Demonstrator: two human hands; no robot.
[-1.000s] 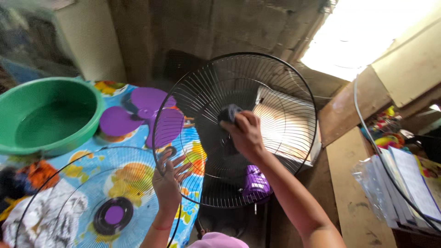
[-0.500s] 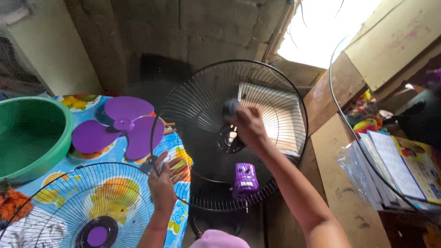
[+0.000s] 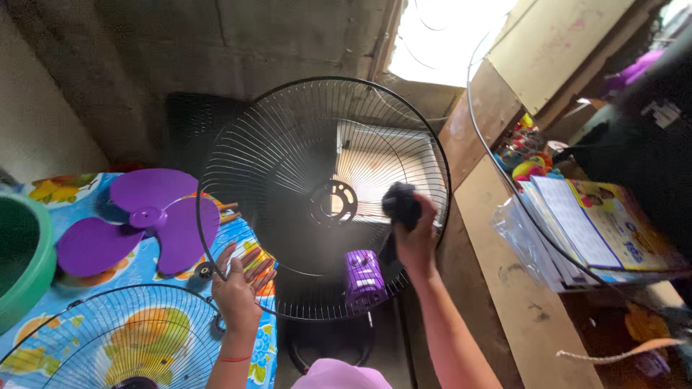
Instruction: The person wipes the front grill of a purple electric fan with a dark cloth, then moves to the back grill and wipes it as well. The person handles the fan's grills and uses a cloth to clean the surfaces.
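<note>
- Standing upright on its stand, the round wire fan guard point(image 3: 324, 198) faces the camera, just beside the table point(image 3: 155, 284) with its bright patterned cloth; it seems held this way so that both sides of the wires can be reached.
- Bracing it, the left hand point(image 3: 238, 288) rests at the guard's lower left rim, its fingers point(image 3: 249, 265) spread apart and flat against the wires, not closed around anything.
- The right hand point(image 3: 417, 234) presses a dark cloth point(image 3: 400, 203) against the wires on the guard's right side, fingers clamped on the cloth.
- A purple motor housing point(image 3: 362, 277) shows behind the lower wires.
- On the table lie a purple fan blade point(image 3: 140, 220) and a second wire guard point(image 3: 122, 335), flat and apart from the upright one.
- A green basin point(image 3: 25, 256) stands at the table's left edge; what it holds cannot be told.
- A clear plastic bag point(image 3: 577, 230) on the wooden shelf at right holds booklets or papers.
</note>
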